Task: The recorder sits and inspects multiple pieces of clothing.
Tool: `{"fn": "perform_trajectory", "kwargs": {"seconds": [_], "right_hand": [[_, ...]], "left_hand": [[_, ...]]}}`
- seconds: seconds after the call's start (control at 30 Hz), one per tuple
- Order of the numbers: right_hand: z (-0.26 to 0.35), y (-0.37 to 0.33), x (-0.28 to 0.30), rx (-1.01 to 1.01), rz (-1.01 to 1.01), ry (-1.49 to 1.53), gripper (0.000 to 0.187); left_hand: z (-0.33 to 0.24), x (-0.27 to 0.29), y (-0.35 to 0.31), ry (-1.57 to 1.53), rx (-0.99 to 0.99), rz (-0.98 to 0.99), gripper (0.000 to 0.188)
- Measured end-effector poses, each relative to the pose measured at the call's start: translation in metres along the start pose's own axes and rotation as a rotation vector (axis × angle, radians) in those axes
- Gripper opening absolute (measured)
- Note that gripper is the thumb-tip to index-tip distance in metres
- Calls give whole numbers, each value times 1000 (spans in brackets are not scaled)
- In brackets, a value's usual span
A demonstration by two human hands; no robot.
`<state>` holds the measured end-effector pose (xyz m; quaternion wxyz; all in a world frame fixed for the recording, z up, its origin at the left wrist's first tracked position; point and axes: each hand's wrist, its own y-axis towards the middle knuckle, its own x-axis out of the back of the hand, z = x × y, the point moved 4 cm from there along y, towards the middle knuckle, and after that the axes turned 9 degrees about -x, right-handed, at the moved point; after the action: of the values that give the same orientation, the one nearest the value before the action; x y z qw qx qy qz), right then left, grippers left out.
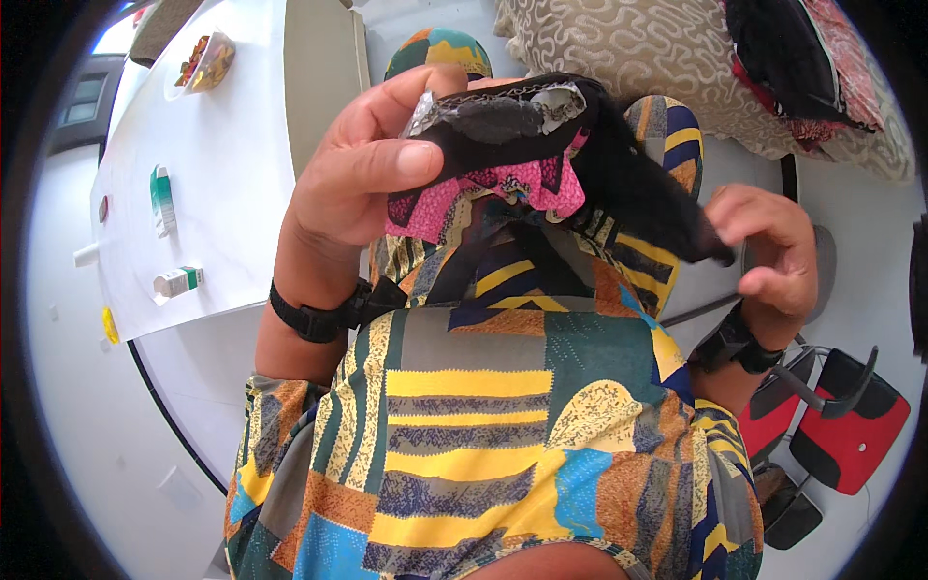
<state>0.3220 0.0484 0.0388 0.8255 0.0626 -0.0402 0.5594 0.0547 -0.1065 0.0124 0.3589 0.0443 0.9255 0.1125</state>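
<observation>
My left hand (pixel 353 159) is closed on a bundle of black cloth (pixel 628 174), thumb in front and fingers behind. Along its upper side runs a worn grey and silvery patch (pixel 498 116) with a chain-like edge; I cannot tell what kind of article it is. Pink patterned cloth (pixel 503 188) with black trim hangs below the black part. The black cloth stretches rightward to a narrow end beside my right hand (pixel 768 237). That hand's fingers are curved, the thumb stands apart, and the fingertips are at the cloth's edge.
On the left, a white table (pixel 232 145) carries a clear tub of food (pixel 206 63) and two green-and-white cartons (pixel 161 201), (pixel 179 282). A patterned cushion (pixel 619 48) with dark clothing (pixel 793 58) lies at far right. Red-and-black chairs (pixel 846 420) stand at right.
</observation>
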Motion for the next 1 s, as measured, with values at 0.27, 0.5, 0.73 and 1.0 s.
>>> {"fn": "perform_trajectory", "kwargs": {"seconds": [0.27, 0.5, 0.73, 1.0], "right_hand": [[-26, 71, -15, -47, -148, 89, 36], [-39, 92, -46, -142, 237, 22, 34], [-52, 66, -35, -93, 190, 740, 28], [-61, 29, -23, 90, 87, 1260, 67]], "left_hand": [[1, -9, 10, -72, -48, 54, 25], [1, -6, 14, 23, 34, -64, 17], [16, 10, 16, 158, 184, -107, 24], [17, 25, 36, 403, 195, -6, 28]]}}
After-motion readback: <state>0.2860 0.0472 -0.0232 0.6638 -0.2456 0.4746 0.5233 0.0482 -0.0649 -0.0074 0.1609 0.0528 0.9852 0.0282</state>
